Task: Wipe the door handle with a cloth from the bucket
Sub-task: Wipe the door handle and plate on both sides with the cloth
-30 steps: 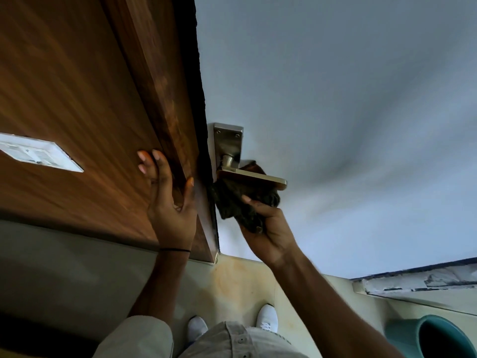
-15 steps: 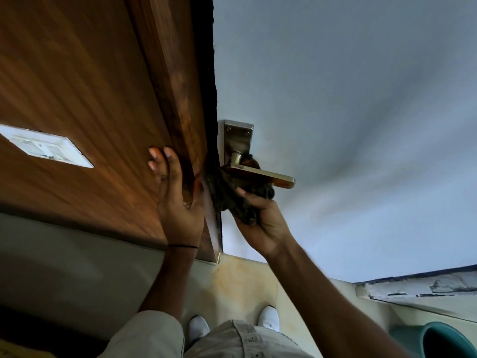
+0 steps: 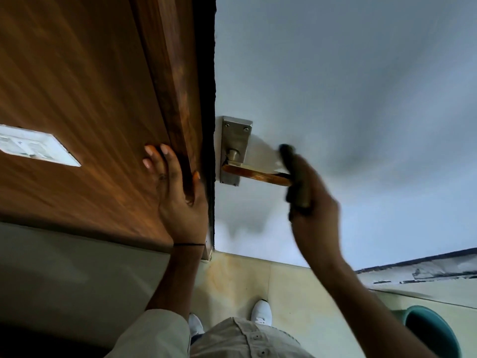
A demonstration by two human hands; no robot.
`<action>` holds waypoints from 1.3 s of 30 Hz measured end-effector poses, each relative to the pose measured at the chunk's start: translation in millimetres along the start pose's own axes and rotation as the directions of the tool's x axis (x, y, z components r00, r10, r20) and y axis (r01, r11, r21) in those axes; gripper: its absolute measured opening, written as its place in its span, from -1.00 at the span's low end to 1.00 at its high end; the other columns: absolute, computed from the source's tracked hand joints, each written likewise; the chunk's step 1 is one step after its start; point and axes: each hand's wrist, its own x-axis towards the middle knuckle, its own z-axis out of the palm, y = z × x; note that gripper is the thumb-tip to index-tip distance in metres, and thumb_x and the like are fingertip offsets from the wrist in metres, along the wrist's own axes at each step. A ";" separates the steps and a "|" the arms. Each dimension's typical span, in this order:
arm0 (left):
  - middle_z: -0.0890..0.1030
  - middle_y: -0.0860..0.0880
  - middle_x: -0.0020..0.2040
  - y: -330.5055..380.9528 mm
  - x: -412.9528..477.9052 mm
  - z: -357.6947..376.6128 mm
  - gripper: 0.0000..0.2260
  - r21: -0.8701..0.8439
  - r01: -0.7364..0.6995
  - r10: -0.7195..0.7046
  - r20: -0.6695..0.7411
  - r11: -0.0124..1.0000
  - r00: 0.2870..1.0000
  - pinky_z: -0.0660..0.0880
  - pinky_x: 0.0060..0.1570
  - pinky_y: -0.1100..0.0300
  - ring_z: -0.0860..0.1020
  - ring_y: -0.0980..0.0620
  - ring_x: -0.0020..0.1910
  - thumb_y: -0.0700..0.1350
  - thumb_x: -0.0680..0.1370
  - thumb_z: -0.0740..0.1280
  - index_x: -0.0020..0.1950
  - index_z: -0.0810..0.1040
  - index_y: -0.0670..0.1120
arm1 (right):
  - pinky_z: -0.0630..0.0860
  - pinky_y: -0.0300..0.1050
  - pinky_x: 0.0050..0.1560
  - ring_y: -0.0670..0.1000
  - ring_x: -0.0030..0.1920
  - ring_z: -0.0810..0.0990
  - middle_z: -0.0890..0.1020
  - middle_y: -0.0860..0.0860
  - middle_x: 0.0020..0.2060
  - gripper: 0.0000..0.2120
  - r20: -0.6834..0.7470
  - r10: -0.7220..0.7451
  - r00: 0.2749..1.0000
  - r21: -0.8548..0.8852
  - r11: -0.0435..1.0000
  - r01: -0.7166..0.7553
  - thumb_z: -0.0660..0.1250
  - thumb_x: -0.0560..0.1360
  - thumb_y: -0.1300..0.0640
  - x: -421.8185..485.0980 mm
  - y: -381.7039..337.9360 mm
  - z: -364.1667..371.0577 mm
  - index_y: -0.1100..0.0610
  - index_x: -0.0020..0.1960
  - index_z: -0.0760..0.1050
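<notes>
A metal lever door handle on a steel backplate sticks out from the pale grey door face. My right hand is blurred with motion and grips a dark cloth at the free tip of the lever, covering that end. My left hand lies flat, fingers spread, against the brown wooden panel just left of the door's dark edge. A teal bucket stands on the floor at the lower right, cut off by the frame edge.
A white switch plate is set in the wooden panel at the left. Below are pale floor tiles and my white shoes. A worn, chipped ledge runs along the right.
My right hand has slid the cloth from the inner end of the lever, near the backplate, out to its tip. The lever's length is now uncovered. The left hand stays pressed on the wood.
</notes>
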 end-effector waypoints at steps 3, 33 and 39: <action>0.19 -0.32 0.57 2.5 -0.4 0.1 -0.43 -0.036 -0.007 0.006 -0.012 0.999 1.000 0.32 0.50 -0.07 0.15 -0.27 0.58 -0.17 0.63 0.34 0.57 0.17 -0.24 | 0.33 0.12 0.46 0.17 0.41 0.46 0.55 0.10 0.37 -0.44 0.153 -0.180 0.972 -0.441 0.867 0.231 0.24 0.44 0.34 10.9 2.5 47.1 0.17 0.44 0.45; 0.11 -0.25 0.61 -8.2 1.5 -6.8 -0.37 -0.077 0.010 -0.002 0.100 0.997 0.995 0.26 0.52 -0.08 0.08 -0.22 0.61 -0.15 0.63 0.34 0.60 0.09 -0.15 | 0.50 0.19 0.10 0.27 0.04 0.50 0.54 0.16 0.16 -0.55 0.424 -0.211 0.881 -0.636 0.623 0.456 0.08 0.49 0.14 32.7 -28.0 78.7 0.16 0.29 0.53; 0.12 -0.26 0.61 -4.4 2.7 -7.2 -0.41 -0.038 0.014 -0.011 0.097 0.999 0.995 0.29 0.50 -0.12 0.09 -0.23 0.60 -0.14 0.64 0.29 0.60 0.08 -0.14 | 0.49 0.23 0.19 0.26 0.29 0.41 0.42 0.13 0.36 -0.67 0.743 -0.016 0.669 -0.619 0.363 0.697 0.30 0.54 0.12 60.3 -72.4 74.4 0.11 0.30 0.54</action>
